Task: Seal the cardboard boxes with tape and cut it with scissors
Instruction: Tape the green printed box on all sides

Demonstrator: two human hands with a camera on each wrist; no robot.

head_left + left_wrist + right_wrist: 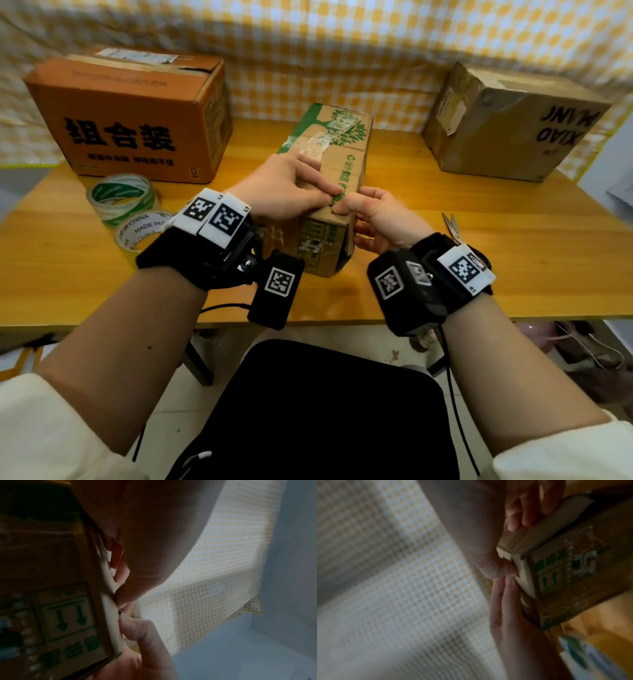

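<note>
My left hand (pixel 279 185) lay across the top of the green-printed box (pixel 337 156), fingers (pixel 308 164) spread flat along the taped seam, thumb pointing toward the near edge. This grip was wide and pressing rather than clasping; I judged it served to hold the flaps level. My right hand (pixel 371 219) met it at the near top edge, thumb on top and fingers curled round the box's right corner, a narrow grip on the cardboard itself. The right wrist view showed both thumbs (pixel 498 568) bearing on the edge of the flap (pixel 522 566), presumably to close it before taping.

The box stood at mid-table (pixel 445 274), long axis running away from me, close enough that both forearms converged on it with wrists slightly raised. The two tape rolls (pixel 123 202) lay to my left, one partly behind my wrist, and the scissors (pixel 451 226) just beyond my right wrist; neither was in hand. An orange box (pixel 130 116) stood at the far left and a brown box (pixel 513 126) at the far right, well apart from the working one.
</note>
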